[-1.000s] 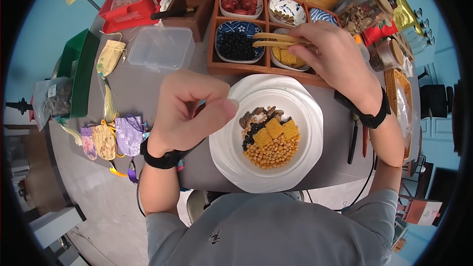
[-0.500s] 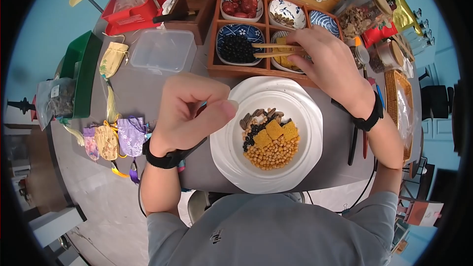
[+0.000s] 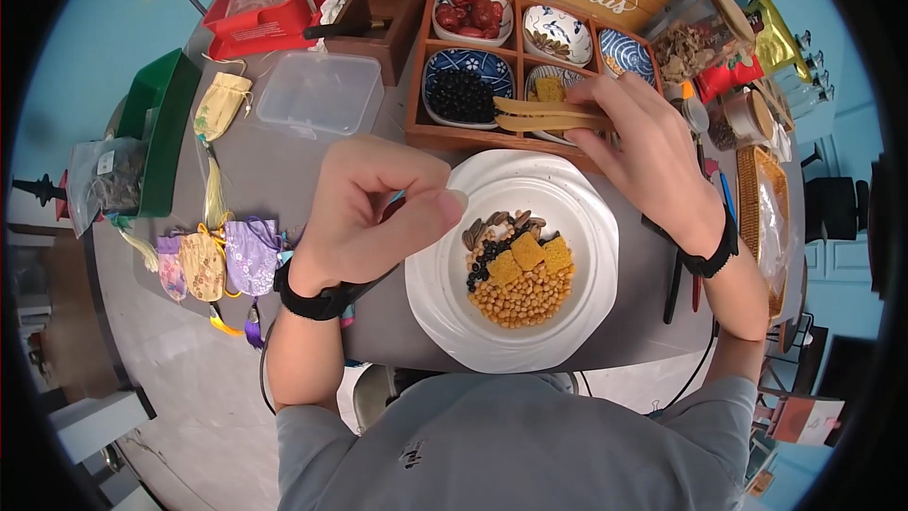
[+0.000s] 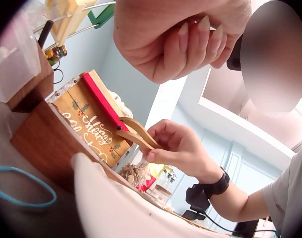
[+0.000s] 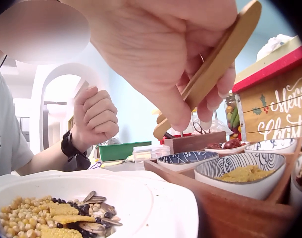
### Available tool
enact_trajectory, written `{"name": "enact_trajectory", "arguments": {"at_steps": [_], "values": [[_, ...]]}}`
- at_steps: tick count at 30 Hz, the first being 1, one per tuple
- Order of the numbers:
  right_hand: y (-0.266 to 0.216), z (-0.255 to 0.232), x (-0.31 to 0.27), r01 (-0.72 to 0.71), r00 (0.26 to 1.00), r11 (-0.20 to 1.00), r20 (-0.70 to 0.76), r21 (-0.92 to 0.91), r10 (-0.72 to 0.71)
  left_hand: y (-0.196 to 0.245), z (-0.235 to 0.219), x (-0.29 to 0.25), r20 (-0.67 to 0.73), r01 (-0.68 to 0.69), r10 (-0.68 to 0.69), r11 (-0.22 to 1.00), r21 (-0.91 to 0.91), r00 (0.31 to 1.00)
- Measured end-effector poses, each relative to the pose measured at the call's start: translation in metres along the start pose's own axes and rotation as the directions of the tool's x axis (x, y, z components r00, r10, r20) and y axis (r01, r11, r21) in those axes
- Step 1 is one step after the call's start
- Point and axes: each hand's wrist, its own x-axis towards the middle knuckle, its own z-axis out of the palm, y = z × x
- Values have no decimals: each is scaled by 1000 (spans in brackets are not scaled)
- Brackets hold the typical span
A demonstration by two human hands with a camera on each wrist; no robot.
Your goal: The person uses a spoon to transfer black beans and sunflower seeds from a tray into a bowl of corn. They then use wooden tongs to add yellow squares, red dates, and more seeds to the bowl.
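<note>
My right hand (image 3: 643,142) pinches wooden tongs (image 3: 553,116) between thumb and fingers. Their tips lie apart at the near right rim of the blue patterned dish of black beans (image 3: 461,95); a small dark bit shows at the tips in the left wrist view. Under the tongs is a striped dish (image 5: 240,181) with yellow square pieces. My left hand (image 3: 378,213) is a curled fist above the left rim of the white bowl (image 3: 591,227), with nothing seen in it. Inside that bowl lie corn kernels (image 3: 520,301), black beans, striped seeds and several yellow squares (image 3: 528,251).
A wooden divided box (image 3: 445,137) also holds a dish of red dates (image 3: 470,14) and further dishes. A clear plastic box (image 3: 320,93) and small cloth pouches (image 3: 251,260) lie leftward. At the right stand glass jars (image 3: 705,33) and a wicker basket (image 3: 757,227).
My right hand and the tongs have come nearer to me, from beside the black beans' middle to that dish's near edge. My left fist stays almost where it was.
</note>
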Motion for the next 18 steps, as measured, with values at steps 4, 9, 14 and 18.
{"name": "enact_trajectory", "arguments": {"at_steps": [4,9,14,18], "values": [[3,3,2,-16,1000,1000,-8,6,16,1,1,0,-6,5,-5,1000,19,1000],[3,5,5,-32,999,999,-11,-1,32,1,0,0,-6,12,-12,1000,11,1000],[2,9,6,-91,996,995,2,44,91,0,-1,0,-1,6,-6,1000,9,1000],[-3,11,7,-136,991,989,25,60,135,2,-1,0,-5,1,-1,1000,13,1000]]}}
